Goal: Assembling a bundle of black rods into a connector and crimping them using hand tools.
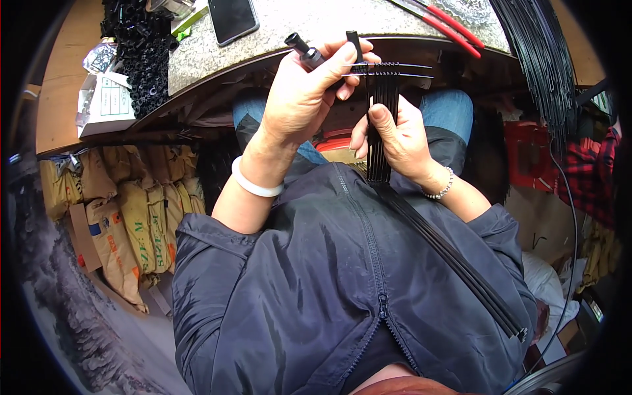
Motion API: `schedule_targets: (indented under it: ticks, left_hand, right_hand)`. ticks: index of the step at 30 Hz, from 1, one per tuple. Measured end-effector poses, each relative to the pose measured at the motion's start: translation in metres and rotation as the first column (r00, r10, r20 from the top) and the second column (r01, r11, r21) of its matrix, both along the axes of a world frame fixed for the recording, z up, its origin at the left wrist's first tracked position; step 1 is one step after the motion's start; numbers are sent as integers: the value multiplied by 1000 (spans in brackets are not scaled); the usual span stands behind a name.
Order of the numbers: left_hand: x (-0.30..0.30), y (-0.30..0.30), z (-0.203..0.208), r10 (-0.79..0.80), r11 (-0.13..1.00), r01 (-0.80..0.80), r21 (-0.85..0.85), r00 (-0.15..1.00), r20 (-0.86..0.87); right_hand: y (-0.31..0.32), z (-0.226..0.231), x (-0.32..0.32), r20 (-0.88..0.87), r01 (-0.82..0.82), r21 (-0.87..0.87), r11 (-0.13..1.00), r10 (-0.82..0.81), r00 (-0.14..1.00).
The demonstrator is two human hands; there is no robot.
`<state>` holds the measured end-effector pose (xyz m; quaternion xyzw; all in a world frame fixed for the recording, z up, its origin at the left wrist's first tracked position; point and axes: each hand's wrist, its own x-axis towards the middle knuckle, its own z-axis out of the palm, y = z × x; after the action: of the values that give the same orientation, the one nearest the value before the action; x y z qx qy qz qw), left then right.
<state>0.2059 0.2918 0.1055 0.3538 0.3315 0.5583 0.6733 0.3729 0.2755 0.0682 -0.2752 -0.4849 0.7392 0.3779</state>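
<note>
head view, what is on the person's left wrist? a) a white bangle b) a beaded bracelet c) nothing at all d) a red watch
a: a plain white bangle circles the wrist below the left hand, which grips a small black tube; the beaded bracelet is on the other wrist, below the right hand that holds the bundle of thin black rods.

1. The black flat phone [232, 18] lies on the speckled stone tabletop [316, 26].
2. The pile of small black plastic tubes [141, 49] sits left of it.
3. The red-handled metal tool [447, 23] lies to the right.
</note>
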Motion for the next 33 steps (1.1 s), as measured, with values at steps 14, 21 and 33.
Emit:
schedule_targets:
  ticks: [14, 21, 33]
  left_hand:
    - [5, -10, 2, 37, 999, -37, 10, 999, 15]
    - [13, -16, -6, 195, 978, -185, 101, 976, -101]
    - [12, -14, -15, 142, 987, -146, 63, 988, 55]
  right_hand:
    - [3, 3, 2, 5, -12, -27, 1000, 13, 1000]
    - [4, 0, -1, 1, -16, 7, 1000, 16, 1000]
    - [8, 1, -3, 3, -67, -20, 998, 67, 998]
